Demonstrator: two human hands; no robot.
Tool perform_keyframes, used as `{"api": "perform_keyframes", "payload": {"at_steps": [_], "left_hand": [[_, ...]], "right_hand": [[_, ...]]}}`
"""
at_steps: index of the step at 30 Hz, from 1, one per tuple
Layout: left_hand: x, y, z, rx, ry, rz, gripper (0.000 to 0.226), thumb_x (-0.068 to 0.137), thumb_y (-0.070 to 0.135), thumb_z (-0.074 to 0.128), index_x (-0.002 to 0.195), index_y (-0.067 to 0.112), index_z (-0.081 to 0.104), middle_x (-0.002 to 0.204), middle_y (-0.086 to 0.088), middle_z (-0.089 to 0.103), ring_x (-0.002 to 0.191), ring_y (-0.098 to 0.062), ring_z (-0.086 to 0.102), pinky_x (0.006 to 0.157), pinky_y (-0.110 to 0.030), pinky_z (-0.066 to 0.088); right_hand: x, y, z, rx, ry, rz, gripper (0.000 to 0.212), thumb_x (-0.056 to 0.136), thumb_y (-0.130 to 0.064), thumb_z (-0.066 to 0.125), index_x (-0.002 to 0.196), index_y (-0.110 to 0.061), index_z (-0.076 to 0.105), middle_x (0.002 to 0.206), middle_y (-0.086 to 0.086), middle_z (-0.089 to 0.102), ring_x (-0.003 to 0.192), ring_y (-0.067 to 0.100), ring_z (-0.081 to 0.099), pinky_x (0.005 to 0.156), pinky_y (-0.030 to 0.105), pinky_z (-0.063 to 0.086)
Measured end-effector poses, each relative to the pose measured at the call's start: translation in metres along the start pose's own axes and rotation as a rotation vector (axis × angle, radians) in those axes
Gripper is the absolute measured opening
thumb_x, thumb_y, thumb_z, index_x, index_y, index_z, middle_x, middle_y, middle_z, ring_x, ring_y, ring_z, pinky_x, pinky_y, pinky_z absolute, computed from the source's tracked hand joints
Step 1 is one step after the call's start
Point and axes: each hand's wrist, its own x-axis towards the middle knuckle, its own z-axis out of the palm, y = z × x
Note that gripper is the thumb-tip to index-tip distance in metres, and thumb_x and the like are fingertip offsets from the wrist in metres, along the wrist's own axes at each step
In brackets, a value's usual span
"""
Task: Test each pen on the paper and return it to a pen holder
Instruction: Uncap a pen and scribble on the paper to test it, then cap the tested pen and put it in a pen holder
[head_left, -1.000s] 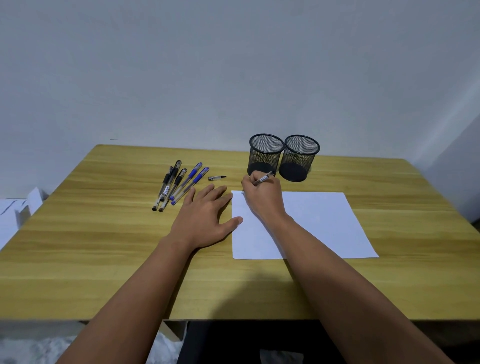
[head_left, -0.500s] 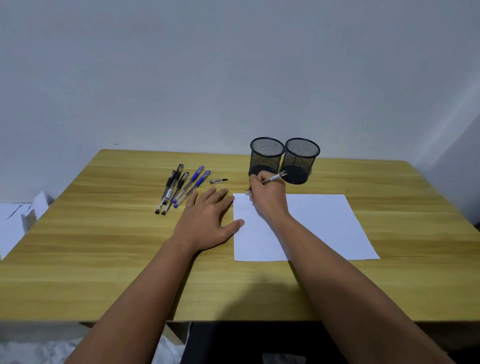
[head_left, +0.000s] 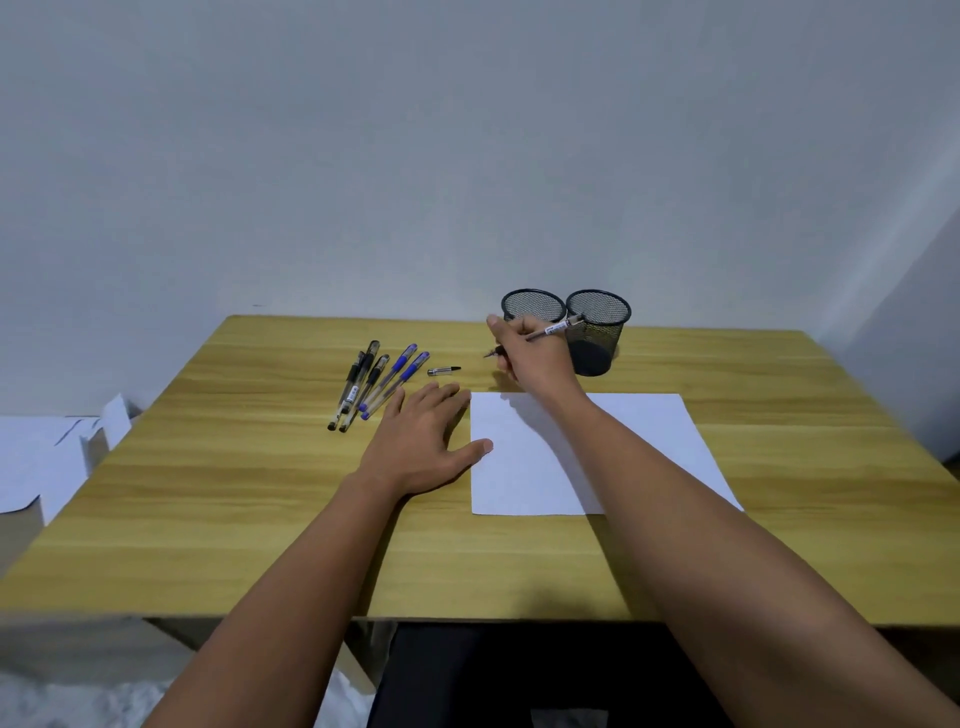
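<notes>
My right hand (head_left: 530, 358) grips an uncapped pen (head_left: 553, 329), lifted off the white paper (head_left: 639, 441) and held in front of the two black mesh pen holders (head_left: 597, 312). The pen's tip points left, its tail toward the right holder. The left holder (head_left: 532, 304) is partly hidden behind my hand. My left hand (head_left: 423, 441) lies flat on the table, fingers spread, its thumb on the paper's left edge. Several pens (head_left: 371, 382), black and blue, lie in a bunch to the left. A loose pen cap (head_left: 443, 370) rests between them and my right hand.
The wooden table (head_left: 234, 493) reaches to a plain wall behind the holders. White boxes or papers (head_left: 47, 457) sit off the table's left side. A dark gap lies under the front edge.
My right hand has lifted the pen off the paper's top left corner and moved it back toward the holders. The left hand has stayed flat.
</notes>
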Motion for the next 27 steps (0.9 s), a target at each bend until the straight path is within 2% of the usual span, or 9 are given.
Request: {"api": "perform_keyframes", "payload": {"at_steps": [3, 5, 9, 11, 13, 17, 20, 23, 27], "left_hand": [[0.006, -0.001, -0.008, -0.105, 0.209, 0.025, 0.061, 0.095, 0.060, 0.050, 0.141, 0.021, 0.058, 0.141, 0.000, 0.056, 0.133, -0.021, 0.047, 0.108, -0.042, 0.042], [0.018, -0.006, -0.015, -0.008, 0.303, -0.007, 0.050, 0.097, 0.049, 0.048, 0.133, 0.019, 0.065, 0.127, -0.002, 0.063, 0.120, -0.026, 0.054, 0.098, -0.043, 0.046], [0.050, -0.018, -0.027, 0.243, 0.132, -0.157, 0.041, 0.099, 0.039, 0.049, 0.135, 0.023, 0.062, 0.134, -0.003, 0.060, 0.124, -0.033, 0.049, 0.099, -0.051, 0.041], [0.061, -0.022, -0.028, 0.305, 0.017, -0.198, 0.036, 0.100, 0.038, 0.047, 0.131, 0.026, 0.063, 0.138, -0.002, 0.057, 0.128, -0.034, 0.046, 0.102, -0.053, 0.038], [0.068, -0.025, -0.027, 0.320, -0.049, -0.211, 0.034, 0.101, 0.038, 0.047, 0.127, 0.029, 0.067, 0.139, 0.000, 0.056, 0.130, -0.033, 0.043, 0.105, -0.053, 0.037], [0.074, -0.028, -0.023, 0.343, -0.015, -0.179, 0.030, 0.100, 0.042, 0.051, 0.122, 0.037, 0.071, 0.138, 0.004, 0.057, 0.129, -0.030, 0.043, 0.104, -0.051, 0.037], [0.075, -0.030, -0.022, 0.373, 0.028, -0.153, 0.027, 0.100, 0.044, 0.054, 0.118, 0.035, 0.073, 0.135, 0.004, 0.059, 0.127, -0.030, 0.045, 0.100, -0.049, 0.038], [0.072, -0.029, -0.024, 0.346, 0.122, -0.114, 0.027, 0.099, 0.043, 0.056, 0.114, 0.029, 0.073, 0.125, 0.003, 0.065, 0.117, -0.029, 0.052, 0.093, -0.048, 0.040], [0.063, -0.019, -0.032, 0.000, 0.177, -0.131, 0.020, 0.100, 0.031, 0.056, 0.113, 0.027, 0.071, 0.106, 0.005, 0.075, 0.098, -0.022, 0.066, 0.087, -0.042, 0.050]], "right_hand": [[0.002, -0.019, -0.008, -0.034, 0.023, -0.098, 0.044, 0.098, -0.034, 0.078, 0.067, -0.019, 0.051, 0.054, 0.005, 0.048, 0.046, 0.016, 0.039, 0.049, 0.026, 0.035], [0.003, -0.030, -0.014, 0.003, 0.011, -0.090, 0.037, 0.098, -0.030, 0.078, 0.071, -0.016, 0.057, 0.052, 0.002, 0.055, 0.041, 0.013, 0.041, 0.043, 0.024, 0.034], [0.003, -0.042, -0.027, 0.078, -0.058, 0.056, 0.023, 0.105, -0.027, 0.063, 0.095, -0.013, 0.078, 0.079, 0.004, 0.080, 0.050, 0.010, 0.059, 0.045, 0.019, 0.044], [0.004, -0.038, -0.032, 0.093, -0.060, 0.101, 0.021, 0.104, -0.018, 0.058, 0.096, -0.013, 0.077, 0.080, 0.006, 0.080, 0.049, 0.011, 0.060, 0.044, 0.020, 0.045], [0.005, -0.030, -0.037, 0.075, -0.042, 0.103, 0.016, 0.102, -0.013, 0.062, 0.088, -0.015, 0.070, 0.073, 0.006, 0.076, 0.046, 0.013, 0.058, 0.044, 0.021, 0.045], [0.006, -0.020, -0.051, 0.029, -0.036, 0.082, 0.011, 0.098, -0.017, 0.075, 0.089, -0.012, 0.073, 0.072, 0.005, 0.075, 0.048, 0.011, 0.055, 0.045, 0.022, 0.047], [0.004, -0.014, -0.057, -0.001, -0.081, 0.098, 0.015, 0.099, -0.018, 0.074, 0.102, -0.006, 0.081, 0.086, 0.010, 0.082, 0.054, 0.011, 0.058, 0.047, 0.021, 0.047], [0.001, -0.006, -0.061, -0.075, -0.166, 0.082, 0.013, 0.100, -0.016, 0.074, 0.104, -0.007, 0.082, 0.096, 0.010, 0.084, 0.055, 0.007, 0.062, 0.049, 0.018, 0.045], [-0.005, 0.000, -0.066, -0.124, -0.195, 0.047, 0.007, 0.097, -0.015, 0.079, 0.099, -0.009, 0.081, 0.100, 0.016, 0.082, 0.055, 0.006, 0.063, 0.051, 0.019, 0.043]]}}
